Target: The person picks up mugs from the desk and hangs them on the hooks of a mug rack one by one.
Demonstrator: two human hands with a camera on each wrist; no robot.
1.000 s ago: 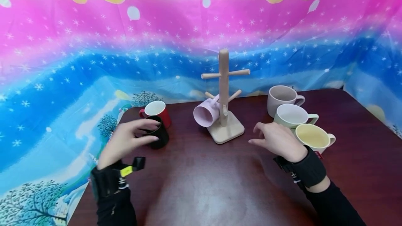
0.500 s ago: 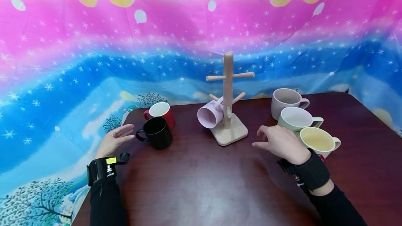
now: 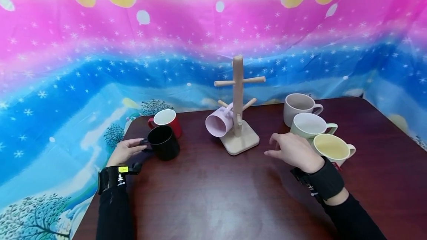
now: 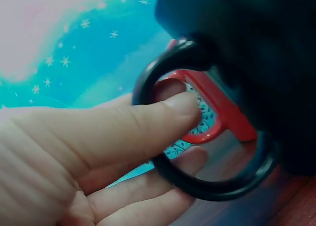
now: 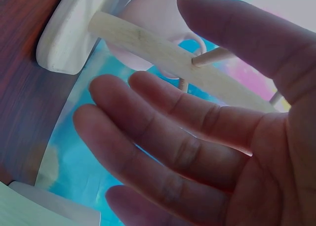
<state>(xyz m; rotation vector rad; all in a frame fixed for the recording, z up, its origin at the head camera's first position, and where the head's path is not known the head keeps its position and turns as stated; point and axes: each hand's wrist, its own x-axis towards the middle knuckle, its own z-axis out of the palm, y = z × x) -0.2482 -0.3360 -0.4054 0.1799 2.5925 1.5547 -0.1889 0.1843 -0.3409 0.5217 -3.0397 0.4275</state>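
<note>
At the table's left side, my left hand (image 3: 122, 152) pinches the handle of a black mug (image 3: 164, 143). In the left wrist view the thumb lies across the mug's ring handle (image 4: 217, 190), with fingers behind it. Just behind the black mug stands a red mug (image 3: 171, 121) with a white inside. My right hand (image 3: 295, 150) holds nothing, its fingers loosely bent, beside a pale green mug (image 3: 308, 124) and a yellow mug (image 3: 331, 147). A wooden mug rack (image 3: 238, 95) stands mid-table; a pink mug (image 3: 218, 121) hangs tilted on its lower left peg.
A grey mug (image 3: 298, 108) stands at the back right, behind the green one. The rack's base (image 3: 241, 140) rests on the dark wooden table (image 3: 213, 195). A printed cloth (image 3: 186, 29) hangs behind the table and along its left side.
My left hand drew back left from over the black mug, then came in to its handle and took hold of it. The right hand has stayed about where it was.
</note>
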